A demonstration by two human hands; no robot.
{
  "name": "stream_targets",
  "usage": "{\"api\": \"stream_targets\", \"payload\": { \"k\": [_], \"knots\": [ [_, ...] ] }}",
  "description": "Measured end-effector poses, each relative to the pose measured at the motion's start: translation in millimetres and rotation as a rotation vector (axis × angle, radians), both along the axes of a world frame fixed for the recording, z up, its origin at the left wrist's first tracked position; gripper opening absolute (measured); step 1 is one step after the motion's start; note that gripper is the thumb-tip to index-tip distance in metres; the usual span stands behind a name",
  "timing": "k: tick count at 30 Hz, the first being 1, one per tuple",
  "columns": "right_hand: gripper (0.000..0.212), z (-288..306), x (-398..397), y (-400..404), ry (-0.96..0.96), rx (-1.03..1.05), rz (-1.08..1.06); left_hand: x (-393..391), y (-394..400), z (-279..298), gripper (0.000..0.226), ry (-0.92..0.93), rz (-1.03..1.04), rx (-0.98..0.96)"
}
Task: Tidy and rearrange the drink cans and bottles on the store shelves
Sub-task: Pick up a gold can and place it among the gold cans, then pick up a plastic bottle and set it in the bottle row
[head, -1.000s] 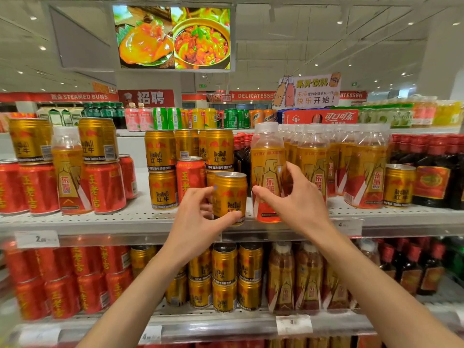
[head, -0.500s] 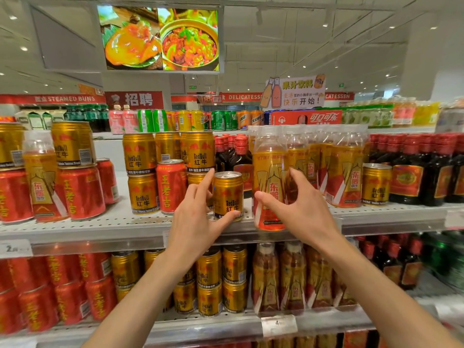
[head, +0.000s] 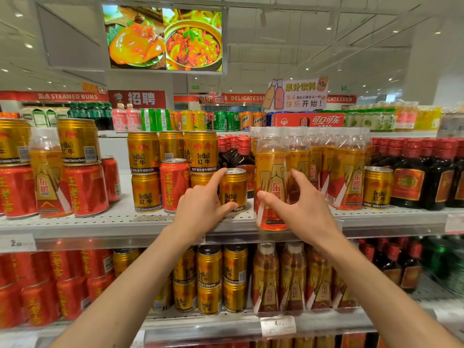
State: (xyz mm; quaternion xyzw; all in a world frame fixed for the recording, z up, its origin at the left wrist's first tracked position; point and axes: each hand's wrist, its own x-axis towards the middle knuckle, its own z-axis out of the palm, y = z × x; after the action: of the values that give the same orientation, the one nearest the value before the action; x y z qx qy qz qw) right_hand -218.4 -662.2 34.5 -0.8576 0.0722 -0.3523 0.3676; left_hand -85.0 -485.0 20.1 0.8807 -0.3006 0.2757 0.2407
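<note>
A gold Red Bull can (head: pixel 234 190), standing at the upper shelf (head: pixel 100 223) front, is grasped by the left hand (head: pixel 200 209). Just right of the can, a gold-labelled bottle (head: pixel 271 187), overhanging the edge, is held by the right hand (head: pixel 305 209). Both probably await pushing back. A red can (head: pixel 173 185) to the can's left reads 王老吉.

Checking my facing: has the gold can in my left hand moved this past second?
Yes. The gold can went back from the shelf front edge and right, away from the red can.
</note>
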Motion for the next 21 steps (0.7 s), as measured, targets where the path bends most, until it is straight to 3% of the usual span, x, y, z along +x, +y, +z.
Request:
{"api": "stream_targets", "payload": {
  "k": [9,14,16,21],
  "knots": [
    [0.099,-0.5,-0.8,2.5,0.005,0.017,-0.004,1.0,-1.8,-8.0,0.091,0.067,-0.046,-0.075],
    [0.092,-1.3,-3.2,5.2,-0.001,0.073,0.021,-19.7,17.6,-20.5,0.052,0.237,-0.264,-0.417],
    [0.085,-3.4,-3.0,9.0,0.007,0.130,0.046,-34.5,27.6,-26.5,0.038,0.342,-0.314,-0.440],
    [0.088,-15.6,4.1,24.2,0.046,0.277,0.086,-53.9,43.0,-40.8,0.046,0.631,-0.575,-0.400]
  ]
}}
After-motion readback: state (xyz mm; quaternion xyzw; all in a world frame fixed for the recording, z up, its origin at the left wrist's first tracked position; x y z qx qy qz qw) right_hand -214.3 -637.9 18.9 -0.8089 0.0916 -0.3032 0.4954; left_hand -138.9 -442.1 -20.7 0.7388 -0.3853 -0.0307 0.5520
